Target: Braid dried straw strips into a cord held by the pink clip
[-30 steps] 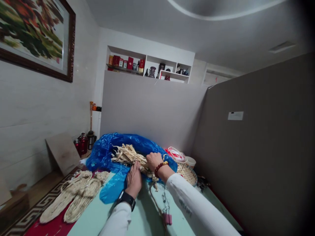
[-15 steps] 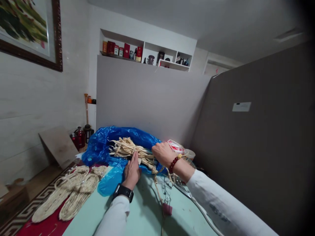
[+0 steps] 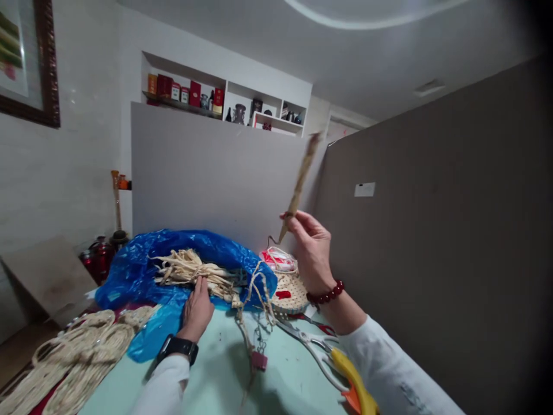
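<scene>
My right hand (image 3: 310, 248) is raised above the table, fingers pinched on one long dry husk strip (image 3: 300, 178) that stands tilted up and is blurred. My left hand (image 3: 197, 308) lies on the bundle of pale husk strips (image 3: 190, 270), fingers pressed down on its near end. The bundle rests on a blue plastic bag (image 3: 142, 271). A braided straw cord (image 3: 253, 300) runs from the bundle down to a red binder clip (image 3: 259, 361) on the pale green table (image 3: 224, 386).
Woven straw sandals (image 3: 73, 354) lie at the left on a red cloth. Scissors (image 3: 302, 337) and yellow-handled pliers (image 3: 352, 380) lie at the right front. A small woven basket (image 3: 290, 291) and a red-and-white bag (image 3: 279, 259) sit behind my right wrist. Grey partition walls close in behind and right.
My right hand has lifted from the bundle up and to the right, pulling one husk strip out into the air. My left hand stays on the bundle. The view has swung right.
</scene>
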A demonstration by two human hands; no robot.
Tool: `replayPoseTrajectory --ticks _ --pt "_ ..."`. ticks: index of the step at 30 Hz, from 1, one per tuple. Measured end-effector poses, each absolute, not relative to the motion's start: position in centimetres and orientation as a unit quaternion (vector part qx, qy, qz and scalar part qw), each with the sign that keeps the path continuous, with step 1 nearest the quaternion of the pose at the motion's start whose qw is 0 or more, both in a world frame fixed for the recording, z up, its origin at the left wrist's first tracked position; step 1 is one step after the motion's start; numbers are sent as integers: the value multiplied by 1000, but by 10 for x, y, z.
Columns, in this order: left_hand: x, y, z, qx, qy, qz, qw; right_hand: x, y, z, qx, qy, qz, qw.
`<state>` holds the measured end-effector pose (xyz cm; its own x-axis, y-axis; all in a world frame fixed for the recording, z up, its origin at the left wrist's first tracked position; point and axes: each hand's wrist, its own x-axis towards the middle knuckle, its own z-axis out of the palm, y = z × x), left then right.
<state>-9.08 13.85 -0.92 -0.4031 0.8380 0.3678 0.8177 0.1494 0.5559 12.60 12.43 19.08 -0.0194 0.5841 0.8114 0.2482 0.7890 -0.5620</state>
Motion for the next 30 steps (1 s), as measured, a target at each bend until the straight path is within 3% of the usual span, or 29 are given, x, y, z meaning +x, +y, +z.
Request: replayPoseTrajectory --ticks 3,7,10,17,24,30 --pt "-89 130 0 547 747 377 37 137 104 204 -197 -583 297 730" --pt "-87 115 34 536 733 409 87 149 65 180 -198 -613 522 560" --pt "-78 95 74 553 690 443 150 155 41 135 -228 -598 606 473" --pt "-24 23 115 634 473 458 405 163 24 77 -240 -633 608 414" --pt "-4 9 92 584 466 496 443 166 22 63 -271 -674 551 411" --pt "8 6 83 477 439 522 554 169 22 60 -307 -658 550 413"
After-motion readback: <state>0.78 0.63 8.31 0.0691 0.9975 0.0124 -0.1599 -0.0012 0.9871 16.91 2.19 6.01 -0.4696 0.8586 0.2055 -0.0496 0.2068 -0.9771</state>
